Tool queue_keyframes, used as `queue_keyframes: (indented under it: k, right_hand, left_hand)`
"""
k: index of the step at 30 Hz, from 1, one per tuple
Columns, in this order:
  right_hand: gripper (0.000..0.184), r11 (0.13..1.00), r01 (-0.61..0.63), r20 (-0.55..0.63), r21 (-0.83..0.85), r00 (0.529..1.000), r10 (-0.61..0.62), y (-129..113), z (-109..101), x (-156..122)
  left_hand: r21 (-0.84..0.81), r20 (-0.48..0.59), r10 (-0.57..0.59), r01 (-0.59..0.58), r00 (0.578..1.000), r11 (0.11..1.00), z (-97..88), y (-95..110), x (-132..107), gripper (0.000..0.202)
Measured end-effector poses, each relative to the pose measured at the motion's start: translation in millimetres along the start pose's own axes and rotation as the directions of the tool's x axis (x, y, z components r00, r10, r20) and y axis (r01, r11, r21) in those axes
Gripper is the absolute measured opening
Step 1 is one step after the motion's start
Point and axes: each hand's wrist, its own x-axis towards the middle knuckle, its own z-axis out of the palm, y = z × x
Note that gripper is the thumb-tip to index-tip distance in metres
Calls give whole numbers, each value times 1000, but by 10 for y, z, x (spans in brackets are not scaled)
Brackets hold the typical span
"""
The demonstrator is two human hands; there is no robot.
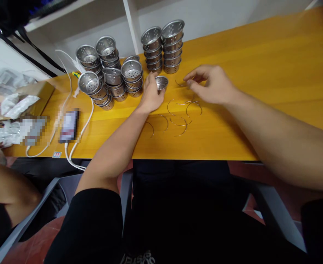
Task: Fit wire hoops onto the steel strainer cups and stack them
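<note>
A small perforated metal cup (163, 83) stands on the yellow table, with the fingers of my left hand (151, 93) closed around its left and near side. To its right, my right hand (209, 83) pinches the end of a thin curved wire (179, 84) between thumb and fingers. The wire is held just above the tabletop, apart from the cup. Several more curved wires (188, 110) lie loosely on the wood below my hands. My left fingertips are partly hidden behind the cup.
Stacks of perforated metal cups (113, 79) stand at the back left, and two taller stacks (173, 47) behind my left hand. A phone (69, 124) with white cables lies left. A box with plastic bags (15, 104) and another person's arm (10, 179) are at far left.
</note>
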Motion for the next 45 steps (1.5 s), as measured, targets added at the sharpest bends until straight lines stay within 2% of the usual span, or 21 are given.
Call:
queue_keyframes:
  k: [2, 4, 8, 11, 14, 16, 21, 25, 28, 32, 36, 41, 45]
  right_hand:
    - [28, 1000, -6, 5, -5, 1000, 6, -23, 1, -1]
    - [28, 1000, -10, 13, -7, 1000, 10, -46, 7, -5]
    - [30, 999, -10, 23, 32, 1000, 9, -93, 8, -24]
    - [37, 999, -35, -1, 36, 999, 36, -106, -3, -31]
    - [46, 998, -63, -21, 16, 998, 64, -79, -12, -17]
    - [48, 998, -68, -27, 3, 997, 68, -40, -13, -1]
    - [39, 997, -43, -26, -59, 999, 42, 121, 7, 20]
    - [45, 985, -41, 29, -165, 998, 47, 300, 45, 28]
    - [47, 975, -21, 118, -220, 992, 48, 393, 52, 39]
    - [44, 960, 20, 219, -279, 975, 44, 383, 5, 52]
    - [25, 967, 43, 245, -252, 969, 21, 310, -77, 62]
    - [24, 976, 5, 231, -219, 972, 46, 264, -98, 36]
    - [28, 983, -11, 85, -184, 996, 27, 138, 15, -25]
  left_hand:
    - [-34, -2, 15, -15, 1000, 999, -11, -10, 5, 70]
    - [-42, 25, 39, -38, 999, 998, -53, 99, -22, 61]
    - [21, 111, 166, -170, 980, 985, -198, 629, -164, 54]
    - [-10, 206, 297, -301, 933, 954, -291, 1043, -283, 46]
    - [-71, 273, 355, -350, 894, 934, -333, 1225, -348, 39]
    - [-68, 276, 334, -328, 901, 942, -341, 1208, -351, 37]
    - [-67, 286, 298, -291, 911, 954, -337, 996, -302, 32]
    - [-79, 298, 302, -292, 906, 953, -304, 909, -288, 31]
    - [-95, 314, 317, -303, 895, 948, -277, 896, -299, 30]
    - [-120, 317, 301, -277, 899, 953, -265, 900, -324, 25]
    - [-136, 306, 273, -242, 912, 961, -271, 922, -349, 20]
    - [-92, 292, 220, -202, 931, 975, -282, 964, -358, 21]
    - [-71, 281, 210, -198, 937, 978, -274, 954, -340, 21]
